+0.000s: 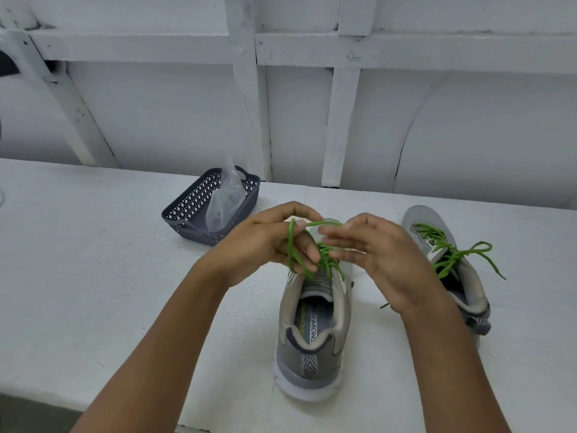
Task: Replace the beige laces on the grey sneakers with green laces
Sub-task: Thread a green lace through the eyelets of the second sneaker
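left hand (265, 245) grips a loop of green lace (291, 245) above the near sneaker (312, 354); right hand (384, 257) blurred, hold unclear.

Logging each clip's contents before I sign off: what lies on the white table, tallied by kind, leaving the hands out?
grey mesh sneakers: 2
green cord laces, one threaded in each sneaker: 2
dark grey plastic lattice basket: 1
clear plastic bag, standing in the basket: 1
Total: 6
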A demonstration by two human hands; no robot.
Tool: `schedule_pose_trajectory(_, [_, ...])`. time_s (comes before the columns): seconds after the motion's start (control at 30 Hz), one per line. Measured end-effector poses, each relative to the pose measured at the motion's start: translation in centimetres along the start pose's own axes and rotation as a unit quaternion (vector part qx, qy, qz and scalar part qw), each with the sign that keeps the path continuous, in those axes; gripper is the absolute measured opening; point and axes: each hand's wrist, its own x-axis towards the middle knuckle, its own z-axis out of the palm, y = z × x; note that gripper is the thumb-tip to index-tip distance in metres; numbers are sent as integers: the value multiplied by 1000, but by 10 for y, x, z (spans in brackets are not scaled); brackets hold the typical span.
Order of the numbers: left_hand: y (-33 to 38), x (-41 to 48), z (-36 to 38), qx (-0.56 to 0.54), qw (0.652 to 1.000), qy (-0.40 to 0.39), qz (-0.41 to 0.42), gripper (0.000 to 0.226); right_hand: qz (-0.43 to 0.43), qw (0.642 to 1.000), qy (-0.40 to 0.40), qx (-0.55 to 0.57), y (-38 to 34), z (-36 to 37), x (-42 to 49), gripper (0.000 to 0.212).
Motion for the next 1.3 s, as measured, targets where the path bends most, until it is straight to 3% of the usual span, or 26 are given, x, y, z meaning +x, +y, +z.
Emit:
schedule_pose_trajectory(0.13, [0, 3, -4, 23, 998, 61, -4, 32, 29, 962, -3, 273, -4, -9, 3, 19])
schedule_pose_trajectory(0.27, [-2, 5, -10, 46, 995, 85, -19, 27, -9, 961, 51, 270, 4, -22, 9, 21])
schedule_pose_trajectory(0.33, [-6, 5, -14, 48, 996, 72, -22, 26, -23, 941, 14, 338, 4, -24, 9, 20])
schedule_pose_trajectory(0.43, [-8, 0, -18, 98, 995, 7, -28, 47, -21, 924, 12, 382, 3, -26, 9, 21])
schedule_pose_trajectory(0.53, [-7, -3, -18, 189, 981, -36, -39, 55, 20, 968, 30, 248, 4, -24, 8, 16])
schedule_pose_trajectory(0.6, [-7, -2, -19, 210, 976, -27, -48, 52, 36, 999, 13, 38, 4, -22, 4, 21])
schedule_pose_trajectory(0.63, [-9, -2, -21, 215, 975, -25, -51, 51, 26, 994, -11, -104, 5, -20, 2, 25])
schedule_pose_trajectory(0.73, [-12, -3, -24, 244, 966, -54, -67, 57, -30, 899, -96, -426, 10, -7, -3, 25])
schedule_pose_trajectory(0.9, [-20, -1, -15, 349, 932, -66, -75, 77, -91, 801, -68, -588, 9, 1, -2, 15])
schedule_pose_trajectory(0.93, [-21, -1, -13, 357, 929, -63, -75, 78, -102, 810, -67, -573, 8, 0, -2, 14])
schedule_pose_trajectory(0.97, [-22, -1, -13, 358, 929, -57, -77, 78, -105, 844, -68, -522, 8, 0, -2, 14])
schedule_pose_trajectory(1.07, [-23, -3, -14, 340, 936, -43, -86, 77, -88, 975, -82, -188, 7, -2, -1, 16])
schedule_pose_trajectory(1.1, [-23, -3, -14, 333, 938, -43, -89, 77, -76, 993, -81, -45, 6, -5, 1, 14])
schedule_pose_trajectory(1.17, [-25, -3, -14, 323, 941, -44, -90, 76, -47, 987, -41, 147, 2, -13, 4, 14])
schedule_pose_trajectory(1.23, [-26, -2, -14, 317, 943, -43, -91, 77, -26, 996, 14, 82, 0, -25, 3, 19])
schedule_pose_trajectory(1.3, [-25, -1, -13, 318, 943, -49, -90, 77, -3, 985, 9, -171, 2, -32, -1, 25])
